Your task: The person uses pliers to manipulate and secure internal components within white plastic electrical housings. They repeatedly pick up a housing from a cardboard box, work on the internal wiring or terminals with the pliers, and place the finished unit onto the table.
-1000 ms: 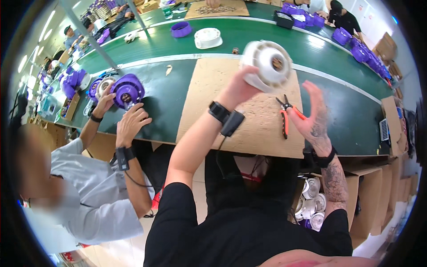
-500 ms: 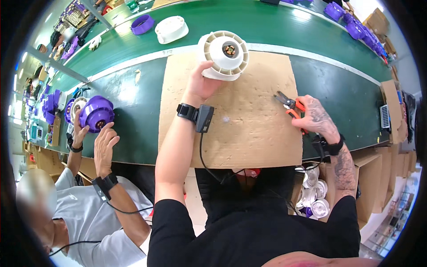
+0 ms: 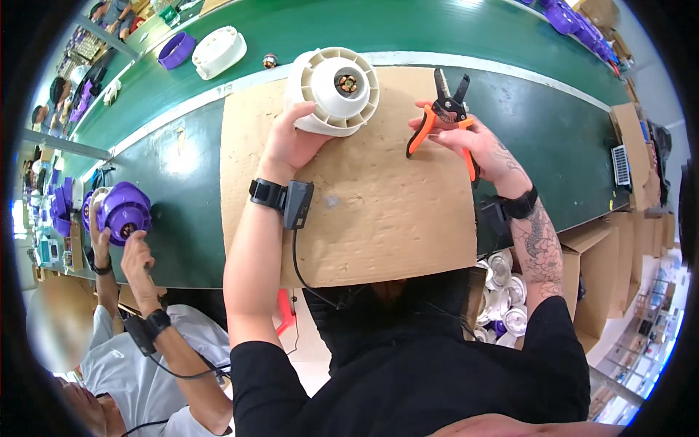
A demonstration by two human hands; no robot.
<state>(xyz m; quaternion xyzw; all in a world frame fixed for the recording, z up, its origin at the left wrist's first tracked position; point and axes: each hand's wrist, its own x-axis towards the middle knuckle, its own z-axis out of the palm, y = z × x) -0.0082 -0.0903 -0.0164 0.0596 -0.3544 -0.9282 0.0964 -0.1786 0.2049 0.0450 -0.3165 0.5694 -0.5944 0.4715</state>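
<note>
Most fingers of left hand (image 3: 293,142) hidden behind clasped white housing (image 3: 328,93) (right hand (image 3: 486,149) curled round pliers (image 3: 449,111))

The bare left forearm (image 3: 253,255) is crossing the near left corner of the flat brown cardboard sheet (image 3: 386,218), and the left hand (image 3: 295,138) is gripping toward its far edge, thumb on top, fingers mostly hidden. The tattooed right forearm (image 3: 539,251) is angling in right of the sheet; the right hand (image 3: 477,146) is gripping at its right edge, digits pointing left.
</note>
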